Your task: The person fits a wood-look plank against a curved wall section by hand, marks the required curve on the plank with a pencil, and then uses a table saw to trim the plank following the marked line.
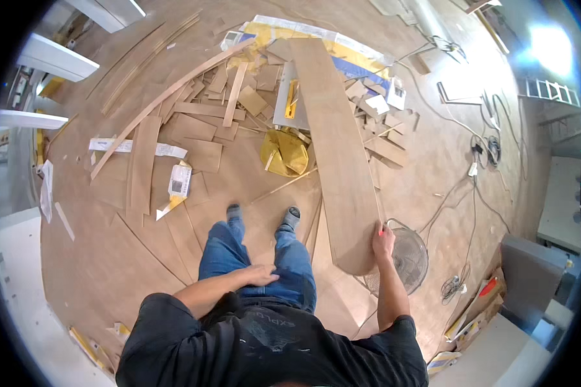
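While my right hand (384,242) grips the right edge of the board (342,145) close to its near end, my left hand (261,275) is loosely open in front of my jeans (221,258); whether it touches them I cannot tell. From where I stand, the board is at 1 o'clock. Its long axis runs away from me, the far end pointing to 12 and leaning slightly toward 11.

Along its left edge are the grey plate (281,109), partly covered by the board, and the yellow bag (284,153) just beside it. Scraps (252,102) crowd 11 to 12 o'clock, with more past the right edge of the board. The fan (412,255), between 2 and 3, sits just beside my right hand, leaving little room there. Cords (494,149) lie farther out at 2. Toward 9 o'clock, the floor (90,251) gives me the more open room.
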`<state>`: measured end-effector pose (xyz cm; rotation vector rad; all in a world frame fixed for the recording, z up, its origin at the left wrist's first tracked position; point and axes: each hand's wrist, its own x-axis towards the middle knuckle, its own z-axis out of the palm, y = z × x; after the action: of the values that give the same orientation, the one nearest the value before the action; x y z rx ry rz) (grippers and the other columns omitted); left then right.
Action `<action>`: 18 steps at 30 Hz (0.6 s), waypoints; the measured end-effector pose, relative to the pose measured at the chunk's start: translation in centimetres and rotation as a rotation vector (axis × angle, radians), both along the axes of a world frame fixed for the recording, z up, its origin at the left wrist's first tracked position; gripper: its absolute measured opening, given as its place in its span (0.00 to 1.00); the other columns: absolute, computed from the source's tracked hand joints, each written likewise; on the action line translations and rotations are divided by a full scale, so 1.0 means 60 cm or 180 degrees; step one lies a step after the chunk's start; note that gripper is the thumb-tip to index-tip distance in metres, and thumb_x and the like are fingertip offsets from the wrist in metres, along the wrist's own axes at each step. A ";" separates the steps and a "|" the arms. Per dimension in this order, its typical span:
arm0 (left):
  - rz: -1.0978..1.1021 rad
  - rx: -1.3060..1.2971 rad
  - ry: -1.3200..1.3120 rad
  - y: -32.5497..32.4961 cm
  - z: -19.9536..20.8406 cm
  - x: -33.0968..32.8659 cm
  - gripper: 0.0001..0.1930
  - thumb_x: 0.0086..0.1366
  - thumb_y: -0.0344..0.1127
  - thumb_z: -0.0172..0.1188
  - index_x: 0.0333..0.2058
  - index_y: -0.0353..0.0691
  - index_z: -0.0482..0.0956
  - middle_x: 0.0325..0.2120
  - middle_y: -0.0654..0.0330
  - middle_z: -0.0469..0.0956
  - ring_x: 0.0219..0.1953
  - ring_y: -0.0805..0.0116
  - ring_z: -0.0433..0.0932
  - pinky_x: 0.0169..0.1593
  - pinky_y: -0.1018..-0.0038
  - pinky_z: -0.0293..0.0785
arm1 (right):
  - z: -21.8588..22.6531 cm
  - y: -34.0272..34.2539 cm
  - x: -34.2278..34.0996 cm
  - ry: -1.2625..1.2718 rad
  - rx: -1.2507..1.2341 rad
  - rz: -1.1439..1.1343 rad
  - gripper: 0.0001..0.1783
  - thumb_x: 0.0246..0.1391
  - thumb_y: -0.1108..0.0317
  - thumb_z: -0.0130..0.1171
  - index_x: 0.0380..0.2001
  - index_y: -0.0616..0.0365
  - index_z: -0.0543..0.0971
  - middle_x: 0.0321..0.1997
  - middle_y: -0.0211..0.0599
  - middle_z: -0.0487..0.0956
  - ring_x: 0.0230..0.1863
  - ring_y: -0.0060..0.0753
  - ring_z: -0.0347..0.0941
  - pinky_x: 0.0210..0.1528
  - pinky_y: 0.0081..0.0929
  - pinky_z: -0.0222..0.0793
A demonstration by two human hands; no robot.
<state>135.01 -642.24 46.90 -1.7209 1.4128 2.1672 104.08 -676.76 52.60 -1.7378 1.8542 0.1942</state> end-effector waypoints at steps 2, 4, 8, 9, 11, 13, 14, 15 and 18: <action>-0.0369 -0.0339 0.0450 -0.060 0.066 0.021 0.26 0.73 0.54 0.50 0.51 0.34 0.76 0.45 0.35 0.81 0.50 0.36 0.79 0.54 0.49 0.73 | -0.037 -0.095 0.061 0.0020 -0.0080 -0.0054 0.32 0.72 0.46 0.43 0.43 0.66 0.83 0.43 0.64 0.82 0.51 0.68 0.77 0.53 0.54 0.71; -0.0041 -0.0311 0.0550 -0.099 0.039 0.057 0.26 0.74 0.55 0.49 0.49 0.34 0.76 0.43 0.35 0.81 0.49 0.36 0.79 0.52 0.49 0.73 | -0.056 -0.152 0.142 0.0072 -0.0043 -0.0268 0.35 0.73 0.44 0.41 0.39 0.68 0.84 0.42 0.67 0.82 0.51 0.71 0.76 0.54 0.57 0.70; -0.0799 -0.0447 0.1158 -0.322 0.022 0.181 0.25 0.75 0.55 0.50 0.46 0.34 0.78 0.38 0.39 0.81 0.44 0.40 0.80 0.51 0.52 0.74 | -0.185 -0.221 0.241 0.0016 0.0166 -0.0394 0.34 0.73 0.45 0.42 0.42 0.68 0.84 0.46 0.68 0.81 0.52 0.71 0.76 0.54 0.56 0.71; -0.0333 -0.0653 0.0933 -0.364 -0.047 0.221 0.23 0.73 0.53 0.53 0.41 0.34 0.79 0.36 0.42 0.81 0.42 0.43 0.80 0.50 0.53 0.74 | -0.264 -0.216 0.246 0.0016 -0.0025 -0.0371 0.33 0.73 0.46 0.42 0.42 0.67 0.83 0.45 0.67 0.81 0.51 0.71 0.77 0.53 0.57 0.71; 0.0584 -0.1243 0.0131 -0.505 -0.160 0.319 0.16 0.66 0.47 0.64 0.31 0.38 0.80 0.31 0.48 0.81 0.36 0.46 0.80 0.38 0.57 0.77 | -0.347 -0.260 0.294 0.0026 -0.0088 -0.0358 0.31 0.73 0.46 0.43 0.43 0.66 0.83 0.45 0.66 0.82 0.51 0.71 0.77 0.53 0.57 0.71; 0.0291 -0.1670 -0.1099 -0.703 -0.244 0.448 0.18 0.64 0.46 0.66 0.42 0.37 0.79 0.43 0.48 0.80 0.51 0.47 0.77 0.54 0.56 0.74 | -0.444 -0.326 0.328 -0.0081 -0.0241 -0.0331 0.29 0.74 0.48 0.43 0.45 0.64 0.81 0.44 0.66 0.82 0.51 0.70 0.77 0.52 0.58 0.71; 0.0019 -0.1561 -0.1657 -0.774 -0.315 0.496 0.24 0.64 0.47 0.67 0.52 0.38 0.75 0.53 0.44 0.74 0.60 0.45 0.71 0.64 0.53 0.67 | -0.485 -0.348 0.364 -0.0121 -0.0116 -0.0261 0.26 0.74 0.49 0.45 0.49 0.63 0.80 0.45 0.66 0.82 0.51 0.70 0.77 0.51 0.58 0.71; 0.0205 -0.2267 -0.2145 -0.841 -0.380 0.523 0.30 0.63 0.48 0.67 0.57 0.37 0.71 0.58 0.43 0.69 0.63 0.43 0.68 0.69 0.48 0.62 | -0.545 -0.379 0.363 -0.0367 -0.0604 0.0119 0.24 0.73 0.51 0.47 0.51 0.62 0.78 0.46 0.65 0.81 0.51 0.71 0.77 0.50 0.58 0.71; -0.0122 -0.1837 -0.2383 -1.039 -0.446 0.595 0.57 0.55 0.61 0.73 0.74 0.43 0.52 0.73 0.39 0.51 0.75 0.41 0.49 0.77 0.47 0.45 | -0.607 -0.490 0.462 -0.0701 -0.0859 0.0338 0.22 0.73 0.53 0.49 0.54 0.60 0.77 0.48 0.65 0.81 0.51 0.69 0.77 0.50 0.57 0.72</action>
<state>170.69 -704.57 20.13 -2.2724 1.8480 0.9033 131.83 -706.15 16.18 -1.9524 1.6896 -0.2094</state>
